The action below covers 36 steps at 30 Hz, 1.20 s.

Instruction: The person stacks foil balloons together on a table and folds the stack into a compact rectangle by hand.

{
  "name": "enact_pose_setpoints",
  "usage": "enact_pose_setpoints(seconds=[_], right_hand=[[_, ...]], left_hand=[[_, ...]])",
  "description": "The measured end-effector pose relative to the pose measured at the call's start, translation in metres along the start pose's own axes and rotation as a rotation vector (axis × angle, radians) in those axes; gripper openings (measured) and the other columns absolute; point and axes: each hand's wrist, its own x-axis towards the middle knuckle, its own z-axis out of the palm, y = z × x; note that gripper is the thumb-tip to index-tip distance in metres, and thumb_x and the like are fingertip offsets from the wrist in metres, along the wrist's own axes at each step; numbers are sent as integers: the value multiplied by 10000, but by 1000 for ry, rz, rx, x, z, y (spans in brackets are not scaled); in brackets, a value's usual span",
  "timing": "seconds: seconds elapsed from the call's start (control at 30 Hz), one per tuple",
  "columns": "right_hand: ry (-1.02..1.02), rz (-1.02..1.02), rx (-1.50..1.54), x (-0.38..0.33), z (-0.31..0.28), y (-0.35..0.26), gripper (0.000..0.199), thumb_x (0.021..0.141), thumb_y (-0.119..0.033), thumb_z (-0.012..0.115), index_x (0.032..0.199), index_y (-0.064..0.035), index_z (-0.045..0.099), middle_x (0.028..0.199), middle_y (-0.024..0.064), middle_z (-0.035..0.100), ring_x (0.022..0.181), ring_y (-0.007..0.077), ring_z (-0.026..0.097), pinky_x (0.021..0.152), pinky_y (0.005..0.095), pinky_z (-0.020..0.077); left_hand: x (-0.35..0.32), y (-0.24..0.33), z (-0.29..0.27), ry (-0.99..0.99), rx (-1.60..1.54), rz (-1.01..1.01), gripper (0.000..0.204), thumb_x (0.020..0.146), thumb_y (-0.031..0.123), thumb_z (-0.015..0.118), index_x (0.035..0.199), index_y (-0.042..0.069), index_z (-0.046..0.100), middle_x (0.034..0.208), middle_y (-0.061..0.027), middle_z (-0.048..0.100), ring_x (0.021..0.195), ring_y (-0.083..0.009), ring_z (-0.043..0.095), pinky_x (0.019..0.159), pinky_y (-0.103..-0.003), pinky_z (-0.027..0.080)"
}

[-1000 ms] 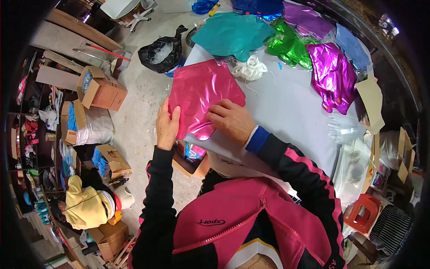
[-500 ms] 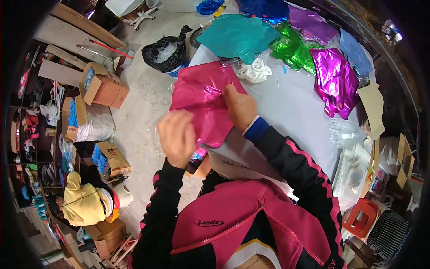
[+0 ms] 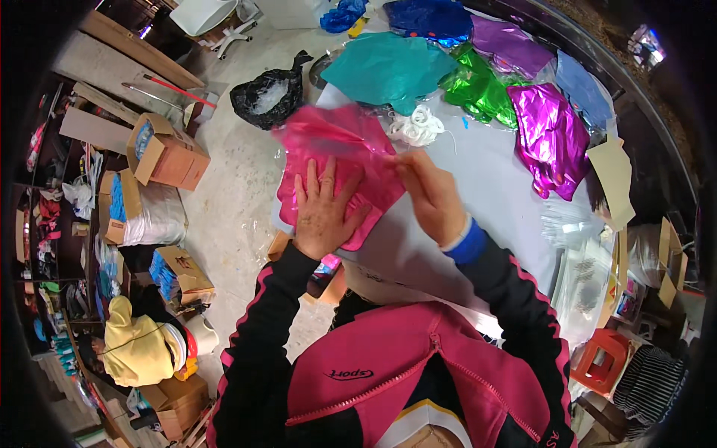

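A shiny pink foil sheet point(image 3: 370, 134) lies over the left corner of the white table point(image 3: 485, 194), its far part raised and smeared by motion. My left hand point(image 3: 323, 205) rests flat on it with the fingers spread, pressing its near part. At the foil's right edge, my right hand point(image 3: 429, 190) has its thumb and fingers pinched together on the material. Just beyond the foil sits a coil of white cord point(image 3: 417, 125).
Teal point(image 3: 392, 71), green point(image 3: 478, 86) and magenta point(image 3: 549, 138) foil pieces lie along the table's far side. Clear plastic sleeves point(image 3: 586, 276) are stacked at right. A black bag point(image 3: 269, 93) stands on the floor. At left, a person in yellow point(image 3: 138, 343) bends near open cartons point(image 3: 175, 160).
My left hand has come down from above the foil and now lies flat on it. My right hand has shifted right and nearer to me, and the foil's far edge has lifted.
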Motion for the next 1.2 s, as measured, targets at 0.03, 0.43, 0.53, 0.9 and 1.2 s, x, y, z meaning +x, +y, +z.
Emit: enact_pose_setpoints(seconds=[0.03,0.43,0.53,0.9,1.2], right_hand=[[-58,-22,36,-6,-20,-17,168,983,-71,582,1138,-56,646,1025,171,719,936,374,706,796,435,562],[-423,-365,-928,-133,-138,-28,198,826,-144,654,999,-51,632,1250,146,705,1231,310,648,1059,475,498],[-524,-282,-956,-150,-146,-10,217,843,-169,671,1024,-52,648,1260,149,700,1288,319,608,1102,507,451],[-312,-518,-946,9,-132,20,278,844,-139,663,1108,-52,661,1231,108,675,1151,290,628,930,426,500],[-348,-521,-1229,168,-66,141,380,889,-176,630,1263,-116,660,1280,41,679,1257,237,605,980,410,487]], left_hand=[[11,6,-17,-299,-79,-107,531,893,437,692,1332,139,675,1614,-246,347,1472,-524,296,1196,-669,204],[20,-8,-11,-120,-42,-37,737,938,536,653,1584,254,440,1653,-227,303,1502,-532,230,1182,-721,162],[23,-8,-23,-121,-162,-58,757,924,494,696,1571,182,456,1653,-224,302,1515,-494,238,1204,-677,163],[14,92,-191,832,-478,471,193,905,206,678,1048,77,670,1018,-81,688,973,-312,682,819,-435,552],[45,152,-213,1335,-1483,1021,313,983,127,645,1288,58,641,1285,-81,617,1111,-208,578,762,-327,548]])
